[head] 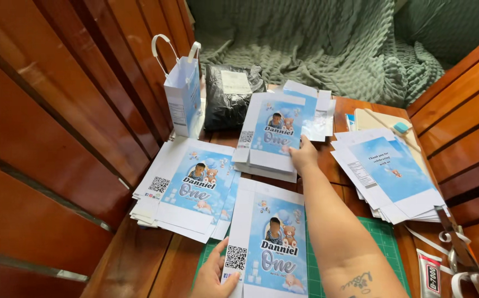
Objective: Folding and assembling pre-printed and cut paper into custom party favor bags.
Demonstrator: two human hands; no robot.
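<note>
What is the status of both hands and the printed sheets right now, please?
Right hand reaching out, fingers on far stack. Left hand pinning near sheet on green mat. Nothing blocking.

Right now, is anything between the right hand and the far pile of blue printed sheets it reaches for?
Nothing visible. The right hand already rests its fingertips on the far pile of blue printed sheets, with only bare wooden table beside the forearm.
</note>
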